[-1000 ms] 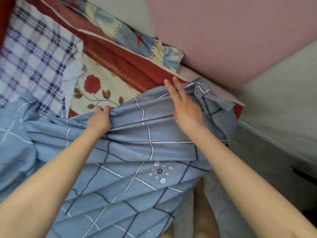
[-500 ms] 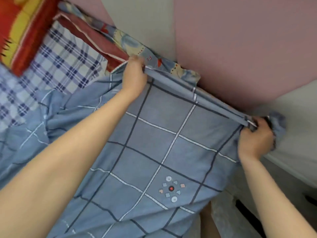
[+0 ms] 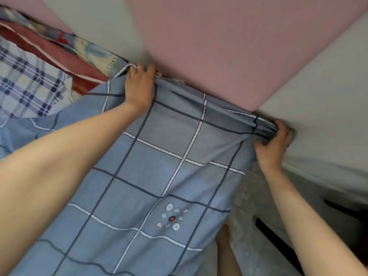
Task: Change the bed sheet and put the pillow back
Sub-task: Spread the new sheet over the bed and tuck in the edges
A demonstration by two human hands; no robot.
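I see the blue grid-patterned cotton bed sheet (image 3: 159, 156) spread over the corner of the bed nearest me. Its long top edge lies hard against the foot of the flat pink panel (image 3: 229, 46) at the bed's head edge. Towards the bed's left side, dark red bedding (image 3: 49, 50) and a blue-and-white plaid cloth (image 3: 29, 86) are uncovered; I cannot tell whether that cloth is the pillow.

The left hand (image 3: 139, 86) sits partway along the head edge, fingers curled over the top hem (image 3: 225, 113) and pinning it to the panel. The right hand (image 3: 272, 142) is at the bed's right head corner, fingers clamped round the gathered corner of the sheet.

The hem runs taut between the two hands, so its long axis follows the head edge. I judge the tuck turns on that corner: the mattress corner lies just beyond and below the right fingers, so the right hand is the nearer, while the left only anchors.
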